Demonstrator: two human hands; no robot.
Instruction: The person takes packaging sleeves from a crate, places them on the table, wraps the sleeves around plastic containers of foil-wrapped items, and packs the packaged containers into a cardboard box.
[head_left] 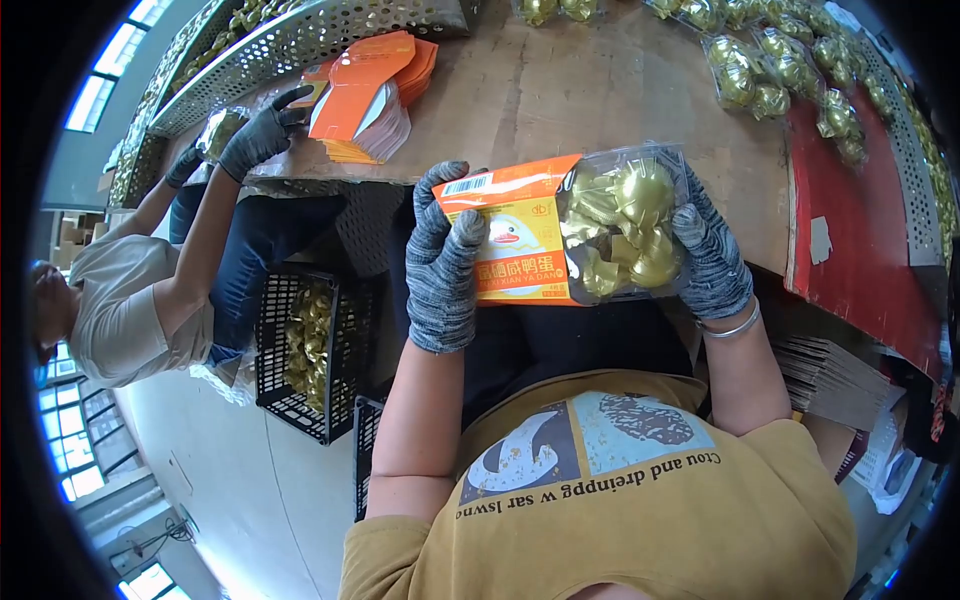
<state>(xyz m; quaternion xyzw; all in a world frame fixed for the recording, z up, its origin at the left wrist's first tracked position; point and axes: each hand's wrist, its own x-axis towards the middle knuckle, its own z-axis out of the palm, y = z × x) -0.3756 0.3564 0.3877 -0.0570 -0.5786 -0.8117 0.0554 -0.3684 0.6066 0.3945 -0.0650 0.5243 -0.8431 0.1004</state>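
Observation:
Between my two hands, above my lap, is a pack of gold-wrapped eggs [625, 225]. Its left half is covered by an orange and yellow printed sleeve [520, 235] with a barcode and a duck picture. Clear plastic encloses the gold eggs on the right half. My left hand [443, 265], in a grey striped glove, grips the sleeve end with its thumb on the front. Gloved likewise, my right hand [715, 250] holds the plastic end, thumb at the front edge and the other fingers partly hidden behind.
Stacked orange sleeves [370, 95] lie on the wooden table [560, 85]. More egg packs [745, 75] sit at the back right, near a red surface [850, 190]. A co-worker [150, 290] at left handles a clear pack [220, 130]. A black crate [335, 360] holds gold items.

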